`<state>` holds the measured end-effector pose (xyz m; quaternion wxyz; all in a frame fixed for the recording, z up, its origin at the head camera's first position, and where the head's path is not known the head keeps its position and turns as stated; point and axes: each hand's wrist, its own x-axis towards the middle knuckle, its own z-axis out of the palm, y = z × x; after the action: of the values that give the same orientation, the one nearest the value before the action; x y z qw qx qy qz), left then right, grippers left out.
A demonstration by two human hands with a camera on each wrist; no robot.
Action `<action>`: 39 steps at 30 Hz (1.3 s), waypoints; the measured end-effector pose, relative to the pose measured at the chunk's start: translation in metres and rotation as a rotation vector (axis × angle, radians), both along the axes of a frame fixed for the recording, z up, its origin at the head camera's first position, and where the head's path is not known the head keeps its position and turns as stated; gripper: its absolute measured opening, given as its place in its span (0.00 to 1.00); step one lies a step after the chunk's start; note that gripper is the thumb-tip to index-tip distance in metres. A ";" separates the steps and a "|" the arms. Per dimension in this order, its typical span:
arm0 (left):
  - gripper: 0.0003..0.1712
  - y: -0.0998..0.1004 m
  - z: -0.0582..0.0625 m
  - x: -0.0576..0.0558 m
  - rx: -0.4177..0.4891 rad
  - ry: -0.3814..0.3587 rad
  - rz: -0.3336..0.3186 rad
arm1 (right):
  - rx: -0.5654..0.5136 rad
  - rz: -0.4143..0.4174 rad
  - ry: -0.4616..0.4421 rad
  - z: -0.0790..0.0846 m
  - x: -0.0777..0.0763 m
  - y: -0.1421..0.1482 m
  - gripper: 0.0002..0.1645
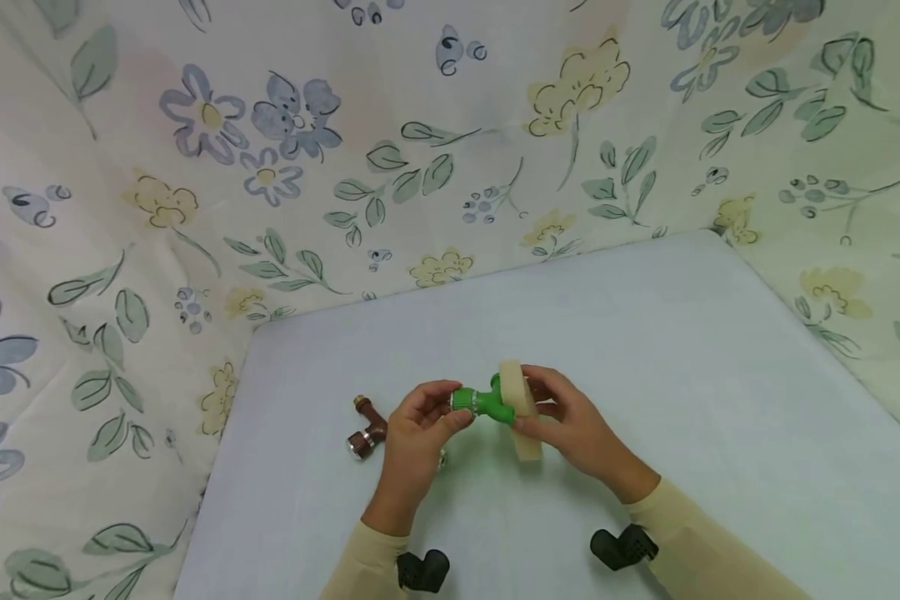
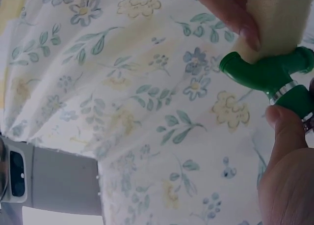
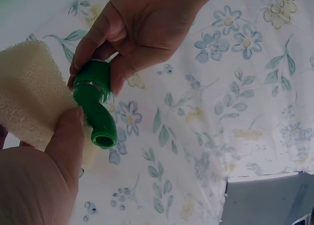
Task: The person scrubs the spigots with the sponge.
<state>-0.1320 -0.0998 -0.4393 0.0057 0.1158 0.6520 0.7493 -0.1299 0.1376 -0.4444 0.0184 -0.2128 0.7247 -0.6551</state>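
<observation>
A green tap point(image 1: 487, 403) with a silver ring is held up over the table, its knob end pinched between the thumb and fingers of my left hand point(image 1: 417, 433). My right hand point(image 1: 570, 425) grips a cream sponge point(image 1: 520, 408) and presses it against the tap's body. In the right wrist view the sponge's porous face point(image 3: 34, 87) meets the side of the tap, and the open spout point(image 3: 104, 138) points down. The left wrist view shows the sponge lying along the tap's fork point(image 2: 265, 70).
A brown tap point(image 1: 367, 433) with a brass threaded end lies on the white table point(image 1: 307, 517), left of my left hand. A small shiny piece point(image 1: 442, 459) is partly hidden behind that wrist. Flowered cloth point(image 1: 420, 167) hangs around the table's back and sides.
</observation>
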 end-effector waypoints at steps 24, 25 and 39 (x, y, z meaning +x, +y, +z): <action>0.26 0.000 -0.001 0.000 -0.054 0.054 0.024 | 0.042 -0.053 -0.030 0.015 0.011 -0.008 0.34; 0.25 0.000 -0.002 0.000 -0.050 0.053 0.022 | 0.029 -0.042 -0.035 0.016 0.011 -0.007 0.34; 0.21 -0.001 -0.005 -0.003 -0.025 0.033 0.039 | -0.131 0.133 -0.028 -0.009 0.002 0.001 0.32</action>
<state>-0.1350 -0.1005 -0.4445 -0.0181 0.1153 0.6633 0.7392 -0.1274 0.1384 -0.4531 0.0580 -0.2522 0.6642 -0.7014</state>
